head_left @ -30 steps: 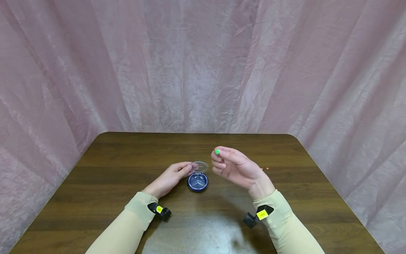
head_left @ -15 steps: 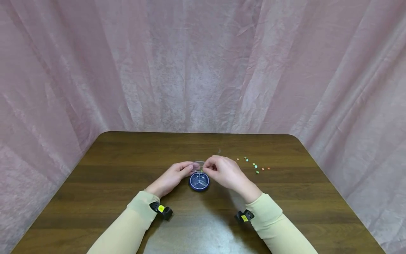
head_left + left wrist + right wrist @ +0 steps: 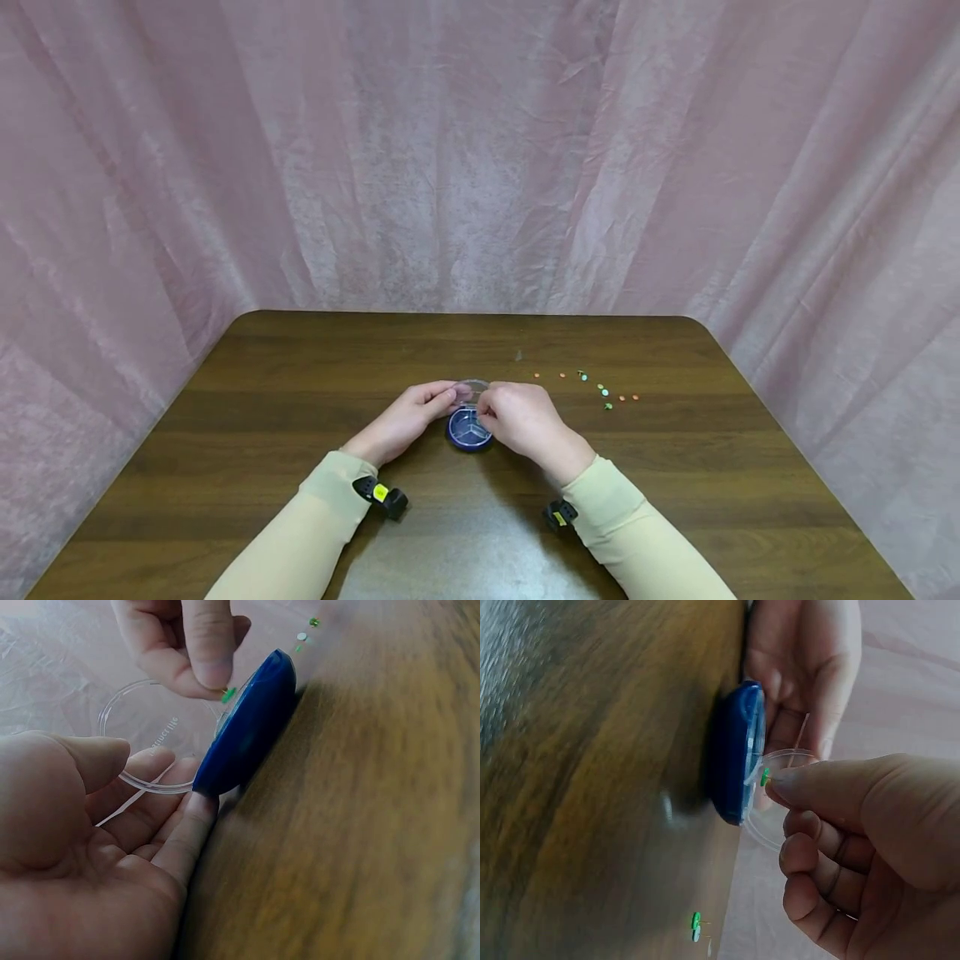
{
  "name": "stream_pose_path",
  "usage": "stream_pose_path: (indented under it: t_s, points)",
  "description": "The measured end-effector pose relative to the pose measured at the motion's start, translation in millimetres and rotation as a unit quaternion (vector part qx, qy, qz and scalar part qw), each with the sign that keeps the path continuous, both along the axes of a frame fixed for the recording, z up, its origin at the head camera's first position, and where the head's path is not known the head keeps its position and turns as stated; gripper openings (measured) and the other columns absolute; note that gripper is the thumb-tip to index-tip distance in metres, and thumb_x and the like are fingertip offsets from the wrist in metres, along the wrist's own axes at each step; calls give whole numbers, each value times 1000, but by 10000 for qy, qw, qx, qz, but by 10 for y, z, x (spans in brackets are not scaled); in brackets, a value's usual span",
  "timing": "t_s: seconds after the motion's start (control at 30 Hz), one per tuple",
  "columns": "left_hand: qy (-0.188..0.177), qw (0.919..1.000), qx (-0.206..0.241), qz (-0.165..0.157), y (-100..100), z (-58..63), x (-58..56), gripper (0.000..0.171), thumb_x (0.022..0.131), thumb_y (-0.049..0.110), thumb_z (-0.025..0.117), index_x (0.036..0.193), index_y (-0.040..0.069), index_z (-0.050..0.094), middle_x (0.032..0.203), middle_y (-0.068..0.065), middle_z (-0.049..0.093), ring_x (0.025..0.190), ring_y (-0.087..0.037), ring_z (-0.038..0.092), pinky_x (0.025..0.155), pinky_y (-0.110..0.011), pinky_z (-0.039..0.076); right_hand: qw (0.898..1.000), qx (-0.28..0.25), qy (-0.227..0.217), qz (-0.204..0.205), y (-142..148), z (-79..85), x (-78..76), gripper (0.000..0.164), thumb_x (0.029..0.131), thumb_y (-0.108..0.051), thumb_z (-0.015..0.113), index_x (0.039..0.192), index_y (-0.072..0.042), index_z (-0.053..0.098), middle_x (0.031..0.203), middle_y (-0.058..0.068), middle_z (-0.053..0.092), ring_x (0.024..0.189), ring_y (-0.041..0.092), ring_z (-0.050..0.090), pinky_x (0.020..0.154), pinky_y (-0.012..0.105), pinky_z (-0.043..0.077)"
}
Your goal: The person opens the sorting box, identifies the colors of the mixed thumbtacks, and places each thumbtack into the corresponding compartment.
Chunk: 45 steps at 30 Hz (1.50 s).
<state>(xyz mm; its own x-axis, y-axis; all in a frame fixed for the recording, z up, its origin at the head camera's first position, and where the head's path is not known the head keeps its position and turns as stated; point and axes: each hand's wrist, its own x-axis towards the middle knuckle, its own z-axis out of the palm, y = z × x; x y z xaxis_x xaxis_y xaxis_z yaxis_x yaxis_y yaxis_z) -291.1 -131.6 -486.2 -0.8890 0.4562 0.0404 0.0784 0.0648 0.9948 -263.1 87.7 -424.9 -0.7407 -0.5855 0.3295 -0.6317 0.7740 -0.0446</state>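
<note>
A round blue case stands on the table, its clear lid raised on the far side. Dividers split its inside into three compartments. My left hand pinches the lid's left edge between thumb and fingers, with a fingertip by the case's base in the left wrist view. Over the case, my right hand pinches a green thumbtack between thumb and forefinger. The tack's flat head shows below the fingertips in the left wrist view, close above the open compartments.
Several loose thumbtacks, green, orange and pale blue, lie scattered on the wooden table right of the case. Some rest with pins sticking out, as the right wrist view shows. A pink curtain hangs behind the table.
My right hand has swung left and down with the green thumbtack, from above the table to over the case, uncovering the loose tacks. My left hand keeps its hold on the lid.
</note>
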Motion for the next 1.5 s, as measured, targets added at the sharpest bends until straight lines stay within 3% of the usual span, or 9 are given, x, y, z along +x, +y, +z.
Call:
stream_pose_path:
  t_s: [0.2,0.47,0.73,1.03,1.5]
  points:
    - [-40,10000,22,-7,-10,11,6,39,107,28,48,135,4,61,136,-7,61,129,-21,54,105,-33,43,9997,235,85,-33,-17,-40,-29,15,80,-19,74,70,-29,69,70,-14,58,59,9,53,50,32,43]
    - [-46,10000,-40,-74,-19,27,-2,40,107,29,47,136,7,60,137,-5,60,129,-19,54,106,-32,42,9996,190,-229,10,81,45,-44,9,83,-21,73,78,-28,74,75,-14,62,65,9,57,53,32,45]
    - [-21,10000,-69,-13,-7,37,7,36,107,28,48,134,8,62,134,-3,62,128,-17,55,105,-31,42,9959,60,-329,-836,322,169,-135,11,82,-20,73,76,-30,71,74,-17,59,68,8,59,57,32,47]
    - [-2,10000,-43,18,-4,14,9,38,106,28,49,135,7,61,134,-4,62,128,-19,55,105,-32,42,9942,254,-381,-974,394,34,-214,10,78,-19,75,75,-27,70,77,-11,62,73,15,64,60,38,50]
    - [-78,9999,-78,40,-2,7,9,36,107,28,48,132,9,63,133,-3,62,128,-16,55,105,-30,42,9923,357,-233,-1165,400,-151,-258,19,80,-19,72,67,-29,62,72,-11,60,67,16,62,56,41,49]
